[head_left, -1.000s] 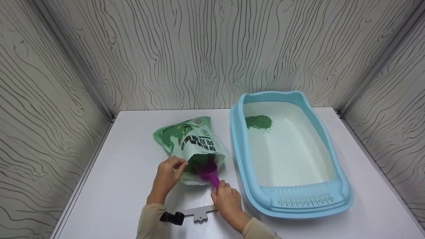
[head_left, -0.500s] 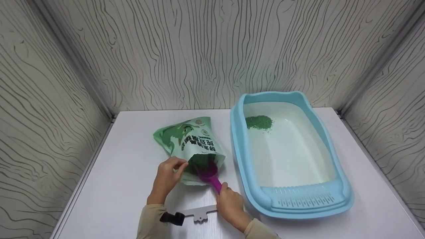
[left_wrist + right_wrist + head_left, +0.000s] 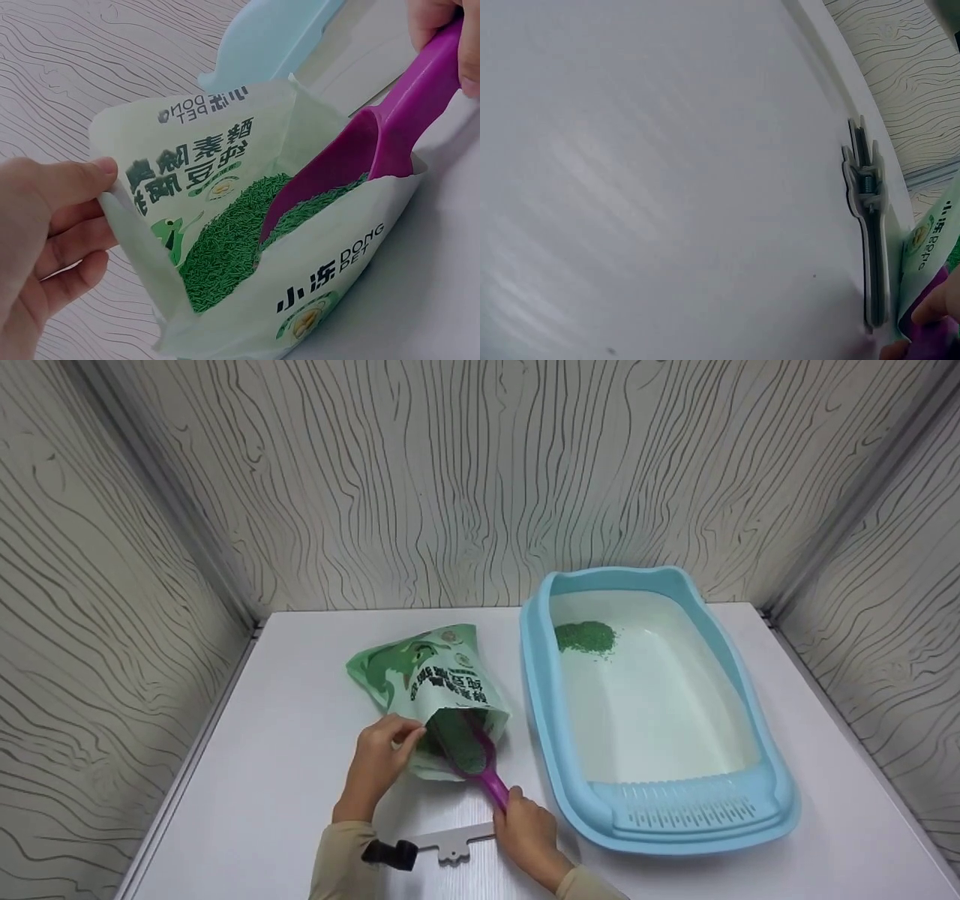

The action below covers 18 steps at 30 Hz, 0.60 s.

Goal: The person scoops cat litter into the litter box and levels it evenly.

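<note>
A green-and-white bag of green pellet cat litter (image 3: 450,675) lies on the table, its mouth facing me. My left hand (image 3: 381,757) pinches the left edge of the bag's mouth between thumb and finger, which the left wrist view shows holding it spread. My right hand (image 3: 526,829) grips the handle of a purple scoop (image 3: 493,786). The scoop's bowl is partly inside the bag and carries green pellets (image 3: 466,748); its front end is hidden there. More pellets (image 3: 225,247) fill the bag around the bowl in the left wrist view.
A blue litter box (image 3: 536,682) with a white floor stands to the right of the bag, a small heap of green pellets (image 3: 586,637) in its back left corner. A grey spring clip (image 3: 868,217) lies on the white table (image 3: 240,750) between my forearms.
My right hand has drawn the scoop back toward me and slightly right, so more of its pellet-filled bowl shows at the bag's mouth. The left hand and bag stay nearly still.
</note>
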{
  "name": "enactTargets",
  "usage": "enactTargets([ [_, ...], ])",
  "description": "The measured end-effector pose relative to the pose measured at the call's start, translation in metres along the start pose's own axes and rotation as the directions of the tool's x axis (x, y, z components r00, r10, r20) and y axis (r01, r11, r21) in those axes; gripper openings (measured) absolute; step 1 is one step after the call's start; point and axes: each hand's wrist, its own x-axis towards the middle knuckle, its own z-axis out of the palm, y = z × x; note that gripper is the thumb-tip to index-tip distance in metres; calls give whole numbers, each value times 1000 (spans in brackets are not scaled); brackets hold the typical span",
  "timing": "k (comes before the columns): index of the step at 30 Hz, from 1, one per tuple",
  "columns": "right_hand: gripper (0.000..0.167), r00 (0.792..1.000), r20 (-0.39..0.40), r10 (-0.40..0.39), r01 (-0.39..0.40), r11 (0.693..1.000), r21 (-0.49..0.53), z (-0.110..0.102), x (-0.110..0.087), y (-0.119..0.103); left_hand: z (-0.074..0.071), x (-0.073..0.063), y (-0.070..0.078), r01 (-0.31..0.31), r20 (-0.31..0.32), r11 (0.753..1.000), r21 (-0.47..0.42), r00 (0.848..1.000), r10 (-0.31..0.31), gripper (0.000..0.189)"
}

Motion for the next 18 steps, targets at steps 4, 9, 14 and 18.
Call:
enactTargets([
  [4,23,1000,9,5,-5,1000,24,2,0,3,0,0,0,5,5,1000,-2,1000,-5,5],
  [9,22,1000,-7,-29,30,997,65,4,0,7,-1,0,0,10,13,1000,8,1000,-10,5],
  [14,21,998,-19,-51,53,991,126,4,-1,11,-2,0,0,28,22,999,16,999,-28,5],
  [18,19,997,-20,-72,74,980,186,3,-4,15,-2,0,-2,14,12,1000,19,1000,-14,5],
])
